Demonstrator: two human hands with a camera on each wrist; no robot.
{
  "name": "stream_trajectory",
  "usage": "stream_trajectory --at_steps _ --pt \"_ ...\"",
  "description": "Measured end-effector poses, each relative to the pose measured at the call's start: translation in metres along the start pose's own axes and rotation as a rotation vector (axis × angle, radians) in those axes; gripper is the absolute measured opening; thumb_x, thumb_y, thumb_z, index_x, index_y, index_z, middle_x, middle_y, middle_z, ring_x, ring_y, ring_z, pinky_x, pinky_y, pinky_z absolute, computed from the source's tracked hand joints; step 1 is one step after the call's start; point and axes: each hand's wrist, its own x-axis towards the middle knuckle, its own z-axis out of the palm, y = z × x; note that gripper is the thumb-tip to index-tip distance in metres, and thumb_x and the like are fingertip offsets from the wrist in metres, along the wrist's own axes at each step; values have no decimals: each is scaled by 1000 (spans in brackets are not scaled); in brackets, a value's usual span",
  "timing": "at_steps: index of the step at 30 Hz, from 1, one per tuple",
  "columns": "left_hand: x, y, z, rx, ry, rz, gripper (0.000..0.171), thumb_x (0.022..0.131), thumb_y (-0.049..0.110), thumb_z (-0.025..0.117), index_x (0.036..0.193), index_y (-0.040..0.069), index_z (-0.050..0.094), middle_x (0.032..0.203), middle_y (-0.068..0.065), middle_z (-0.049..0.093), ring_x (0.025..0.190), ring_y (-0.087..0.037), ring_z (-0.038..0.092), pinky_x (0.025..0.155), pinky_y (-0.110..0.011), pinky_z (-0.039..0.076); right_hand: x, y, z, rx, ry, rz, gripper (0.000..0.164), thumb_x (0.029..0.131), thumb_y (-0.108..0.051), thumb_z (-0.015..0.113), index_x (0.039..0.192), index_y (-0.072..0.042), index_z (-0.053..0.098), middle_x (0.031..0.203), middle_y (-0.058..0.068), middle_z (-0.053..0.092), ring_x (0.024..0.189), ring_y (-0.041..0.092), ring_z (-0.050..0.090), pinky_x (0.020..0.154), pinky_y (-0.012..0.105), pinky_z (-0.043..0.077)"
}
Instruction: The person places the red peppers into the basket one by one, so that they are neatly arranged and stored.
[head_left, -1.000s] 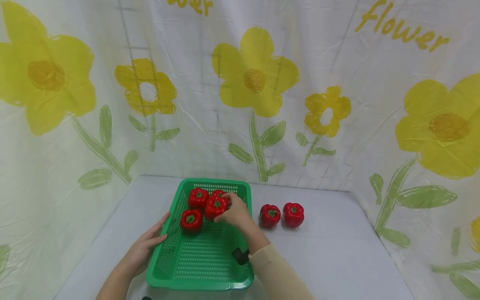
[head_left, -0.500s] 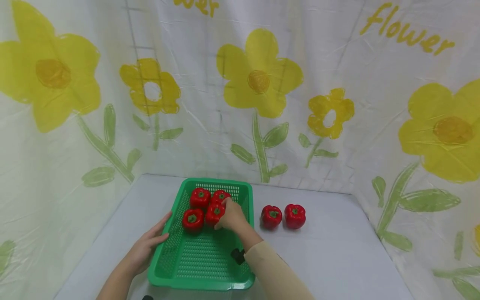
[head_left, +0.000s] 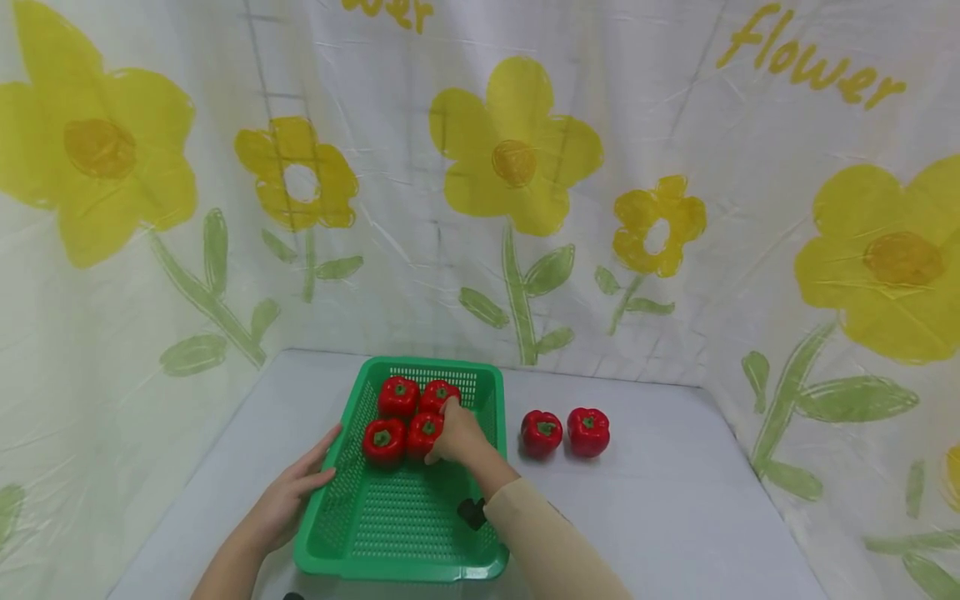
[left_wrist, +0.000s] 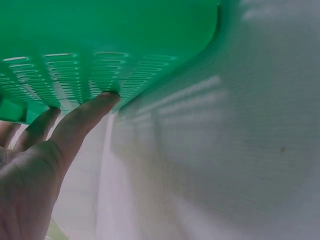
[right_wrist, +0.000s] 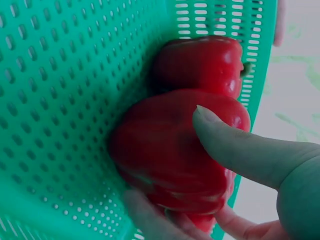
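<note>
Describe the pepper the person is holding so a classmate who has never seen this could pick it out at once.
Find the green basket. At its far end, in the head view, four red peppers sit two by two; take the nearer pair, right side. That pepper, unlike its three neighbours, is held in the right grip.

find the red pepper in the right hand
In the head view, the red pepper gripped by the right hand is inside the green basket, immediately right of one pepper and in front of another pepper.
</note>
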Motion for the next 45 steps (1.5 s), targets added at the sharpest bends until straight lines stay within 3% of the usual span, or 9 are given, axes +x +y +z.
stream_trajectory --at_steps 9,14,20,24,28,32,35,45 --pt "-2 -1 -2 13 10 -2 69 107 26 45 164 28 7 171 -5 -4 155 -36 1 103 -18 45 -3 -4 -5 -3 -2 -4 80 61 -6 97 125 -1 49 114 17 65 100 28 63 85 43 59" --pt "-2 0 -3 7 9 1 69 107 27 45 164 28 6 171 -5 -4 155 -35 3 105 -22 46 -8 -8 -12 -17 16 -16 75 62 -7 96 121 -2 50 111 16 64 99 29 62 82 42 58" --pt "-2 2 -3 15 17 -10 69 106 27 46 164 29 6 171 -5 -5 156 -35 -1 102 -16 42 -17 -10 -29 2 47 -60 70 65 -9 94 120 -2 52 110 15 64 100 27 61 83 42 58" --pt "-2 1 -3 27 18 -7 69 107 27 45 164 28 6 171 -7 -5 156 -38 -2 114 -32 36 -29 -12 -47 88 67 -121 67 76 -14 89 129 -4 50 123 16 61 110 29 60 87 44 58" --pt "-1 -2 -3 15 9 -1 69 107 28 45 164 27 6 171 -8 -6 155 -39 -1 117 -40 33 -44 -10 -60 146 142 -176 61 86 -23 82 135 -8 49 134 13 58 121 31 59 94 47 57" --pt "-1 -4 -1 -8 13 -6 70 106 27 46 164 27 7 171 -7 -5 155 -36 1 107 -23 43 -55 -3 -69 178 220 -209 57 88 -25 80 135 -11 50 135 8 60 124 28 59 95 46 57" --pt "0 -5 0 -20 18 -9 70 106 25 47 164 28 8 171 -5 -4 155 -33 2 99 -14 44 -58 3 -77 211 274 -247 54 88 -23 80 133 -11 53 133 7 60 125 29 59 93 45 58" --pt "1 -3 1 -13 20 -4 70 106 25 47 164 27 8 171 -6 -3 155 -34 2 100 -13 42 -65 37 -95 282 425 -374 51 85 -18 83 128 -11 57 129 4 63 125 25 61 93 45 59"
